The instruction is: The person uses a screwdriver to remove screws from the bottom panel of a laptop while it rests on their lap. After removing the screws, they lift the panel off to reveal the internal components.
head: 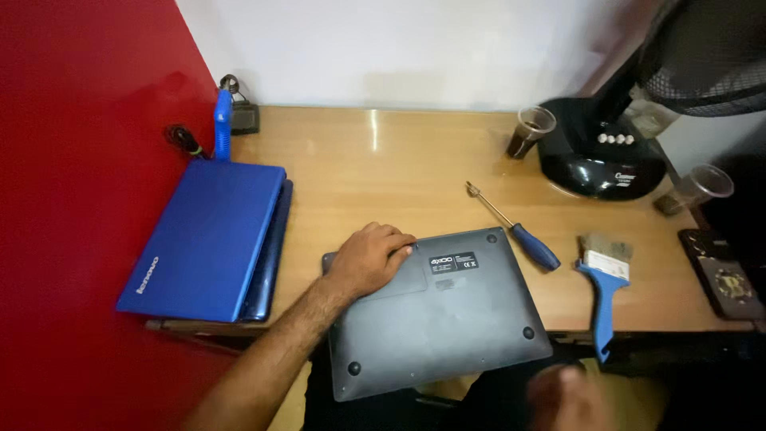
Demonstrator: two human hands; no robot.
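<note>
Left hand (371, 257) flat, palm down on upturned grey laptop (437, 311) overhanging wooden surface (375, 172) near edge, forearm angled in, right hand (568, 397) blurred below, grip unclear, screwdriver (515, 226) and brush (604, 291) beside, red wall left

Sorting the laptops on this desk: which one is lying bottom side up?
The black laptop under the left hand, its underside with rubber feet facing up. The blue laptop by the red wall lies lid up.
</note>
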